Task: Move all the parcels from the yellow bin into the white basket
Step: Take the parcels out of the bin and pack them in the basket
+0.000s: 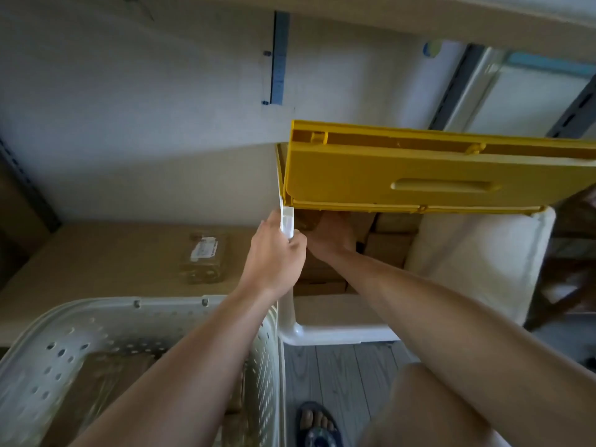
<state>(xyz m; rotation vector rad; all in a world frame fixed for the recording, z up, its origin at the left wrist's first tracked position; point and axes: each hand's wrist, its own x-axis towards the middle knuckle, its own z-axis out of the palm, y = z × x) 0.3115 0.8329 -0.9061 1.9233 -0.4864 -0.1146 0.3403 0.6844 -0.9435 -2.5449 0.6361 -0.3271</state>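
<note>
1. The white basket [135,321] stands at the lower left, and brown parcels already lie on its floor, so I judge part of the transfer done.
2. Behind it, a single taped parcel with a white label [204,258] lies on a tan shelf surface [96,253], outside both containers; whether it belongs to the task I cannot tell.
3. The left hand [274,256] grips the white front corner post [287,221] of the bin, fingers curled round it.
4. The right hand [329,237] reaches under the raised yellow flap [419,175] into the yellow bin; its fingers are hidden, so I cannot tell whether its grip is on a parcel.
5. Several cardboard parcels [387,246] remain stacked inside the bin, so much is left to move.
6. The bin's pale walls [477,269] run off to the right. Below is grey wood-plank floor [338,375], with a sandalled foot [317,424]. Pale wall behind, dark metal racking at the edges.
</note>
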